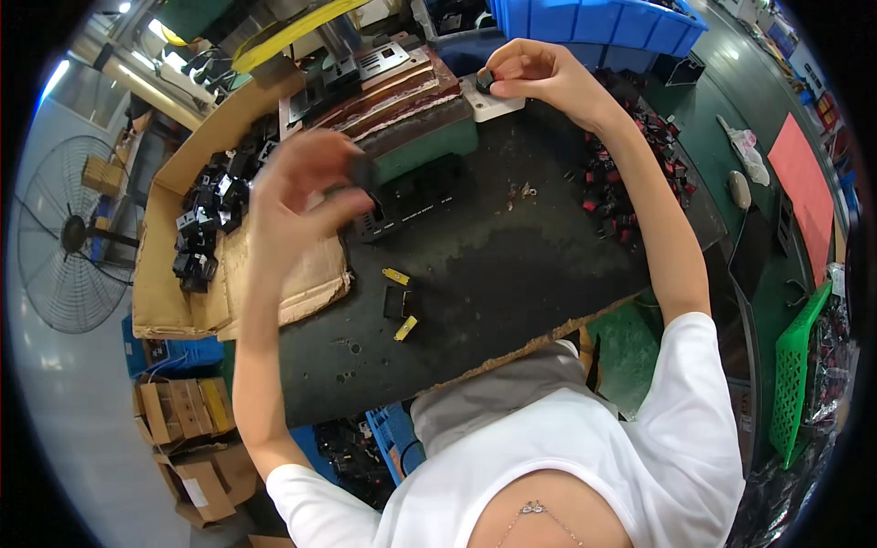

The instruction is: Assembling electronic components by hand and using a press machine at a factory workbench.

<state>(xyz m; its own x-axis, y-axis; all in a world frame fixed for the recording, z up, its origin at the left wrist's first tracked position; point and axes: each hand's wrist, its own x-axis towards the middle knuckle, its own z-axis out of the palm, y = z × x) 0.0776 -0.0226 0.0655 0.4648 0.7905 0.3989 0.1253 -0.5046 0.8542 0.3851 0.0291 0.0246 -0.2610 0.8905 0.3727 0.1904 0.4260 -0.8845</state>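
Note:
At the far middle, my right hand [539,80] is closed, finger and thumb pinching a small dark rounded piece [484,81]. It is right over a white block [498,103] beside the machine bed; whether the piece is fixed to that block I cannot tell. Motion blurs my left hand [306,187], raised in front of the press. A small black part [363,172] shows between its thumb and fingers, itself smeared. Beyond it lies the layered machine bed [393,100] with a metal plate on top. A black printed panel [411,205] leans near its green base.
Black parts [215,210] fill a cardboard box on the left. Red-and-black pieces [621,196] are heaped at the right. Near the table's [512,292] front left lie a black block [396,302] and yellow-labelled pieces [406,329]. A blue bin [594,23] stands behind.

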